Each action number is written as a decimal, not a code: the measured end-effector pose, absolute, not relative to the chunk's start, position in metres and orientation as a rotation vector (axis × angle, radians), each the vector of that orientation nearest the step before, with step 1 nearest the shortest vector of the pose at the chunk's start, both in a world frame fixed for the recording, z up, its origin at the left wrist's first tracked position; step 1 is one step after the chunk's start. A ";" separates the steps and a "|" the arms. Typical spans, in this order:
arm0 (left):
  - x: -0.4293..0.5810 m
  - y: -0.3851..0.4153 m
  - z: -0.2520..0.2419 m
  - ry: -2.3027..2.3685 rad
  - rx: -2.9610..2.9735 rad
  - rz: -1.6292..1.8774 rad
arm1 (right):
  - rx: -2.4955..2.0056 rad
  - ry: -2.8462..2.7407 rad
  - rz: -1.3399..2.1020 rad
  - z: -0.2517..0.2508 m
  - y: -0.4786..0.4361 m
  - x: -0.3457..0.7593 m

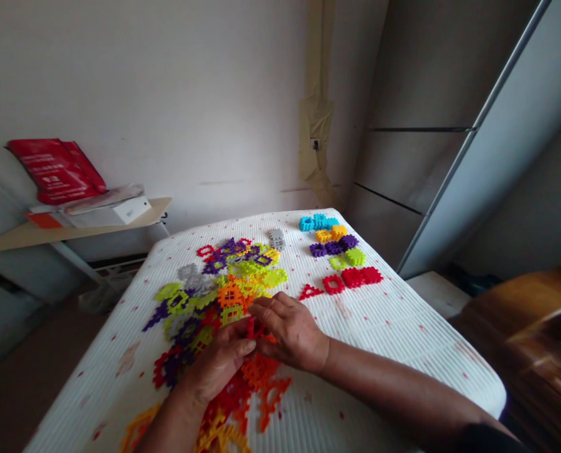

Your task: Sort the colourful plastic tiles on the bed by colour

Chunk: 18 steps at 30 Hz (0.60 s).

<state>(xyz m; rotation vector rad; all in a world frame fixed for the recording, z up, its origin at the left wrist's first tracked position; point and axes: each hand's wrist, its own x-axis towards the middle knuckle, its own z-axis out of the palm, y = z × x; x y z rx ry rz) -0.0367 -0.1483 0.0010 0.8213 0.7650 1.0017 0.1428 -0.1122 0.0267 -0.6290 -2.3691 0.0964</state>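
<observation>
Low over a heap of plastic interlocking pieces, my two hands meet around a red interlocking piece (256,327). My left hand (221,358) pinches it from the left with the thumb on top. From the right, my right hand (290,330) curls over it, and its fingers hide much of the piece. Beneath and around them spread toothed pieces: an orange piece with a window cutout (229,294), a lime piece (275,277), a purple piece (155,316) and orange triangular pieces (273,399).
Sorted by colour on the table's right lie red pieces (353,277), lime pieces (355,257), purple pieces (333,248), yellow pieces (331,234) and blue pieces (318,221). A grey stack (277,239) stands near the back. A side table (7,239) holds red bags (56,170).
</observation>
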 end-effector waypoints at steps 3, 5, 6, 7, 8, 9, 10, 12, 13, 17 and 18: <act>-0.034 -0.149 0.004 0.776 0.849 1.010 | -0.652 -2.372 0.024 0.024 -0.113 0.144; -0.031 -0.149 0.006 0.781 0.859 1.016 | -0.662 -2.368 -0.022 0.022 -0.114 0.144; -0.030 -0.149 0.007 0.782 0.863 1.019 | -0.670 -2.365 -0.042 0.021 -0.115 0.143; -0.029 -0.150 0.007 0.782 0.870 1.020 | -0.677 -2.363 -0.057 0.021 -0.116 0.143; -0.028 -0.150 0.008 0.779 0.883 1.016 | -0.684 -2.363 -0.064 0.021 -0.117 0.142; -0.028 -0.151 0.008 0.773 0.904 1.006 | -0.686 -2.368 -0.061 0.021 -0.117 0.141; -0.028 -0.151 0.008 0.768 0.935 0.995 | -0.679 -2.371 -0.051 0.022 -0.117 0.141; -0.030 -0.152 0.009 0.806 1.021 0.981 | -0.644 -2.367 -0.006 0.025 -0.114 0.146; -0.032 -0.152 0.010 0.864 1.067 0.991 | -0.629 -2.359 0.028 0.029 -0.110 0.151; -0.054 -0.148 0.014 1.372 1.303 1.097 | -0.777 -2.341 0.108 0.051 -0.079 0.195; -0.061 -0.146 0.014 1.547 1.401 1.113 | -0.859 -2.363 0.078 0.057 -0.068 0.210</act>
